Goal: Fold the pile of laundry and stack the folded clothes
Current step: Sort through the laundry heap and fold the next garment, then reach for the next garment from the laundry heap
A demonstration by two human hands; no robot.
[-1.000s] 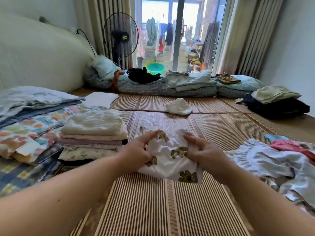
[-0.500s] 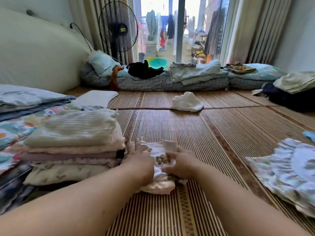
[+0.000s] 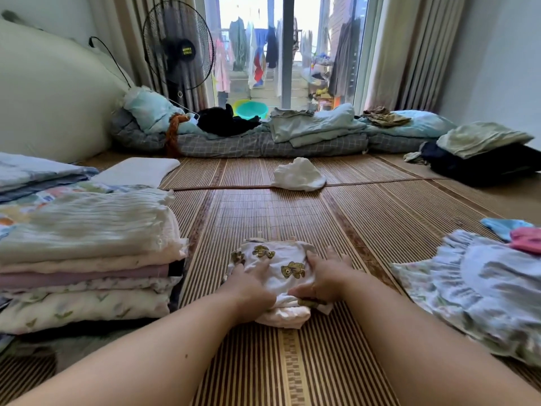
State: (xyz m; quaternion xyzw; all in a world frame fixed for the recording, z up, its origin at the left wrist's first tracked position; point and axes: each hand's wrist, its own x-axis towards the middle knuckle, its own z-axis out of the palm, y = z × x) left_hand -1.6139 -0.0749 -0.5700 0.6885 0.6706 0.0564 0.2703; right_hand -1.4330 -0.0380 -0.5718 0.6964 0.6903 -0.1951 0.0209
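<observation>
The woven mat [image 3: 263, 215] is carrying the folded stack [image 3: 87, 259] at its left edge and the unfolded pile [image 3: 474, 294] at its right. Between them, near the front edge, the bear-print garment [image 3: 275, 268] is probably getting its last fold. Next it needs lifting onto the stack. The left hand [image 3: 251, 288] is pressing flat, fingers straight, and the right hand [image 3: 325, 276] is pinching the garment's near fold.

Floor: striped woven mat [image 3: 263, 218], laid in panels with one seam running across. At 12 o'clock: sliding glass door [image 3: 288, 48], admitting daylight. Beige curtains [image 3: 409, 51] hang at 11 and 1 o'clock. Black standing fan [image 3: 178, 45] at 11 o'clock, before the left curtain. At 10 o'clock: large pale cushion [image 3: 44, 98]. At 2 o'clock: plain light wall [image 3: 503, 54]. Grey checked mattress [image 3: 234, 146] lies along the door's foot.
</observation>
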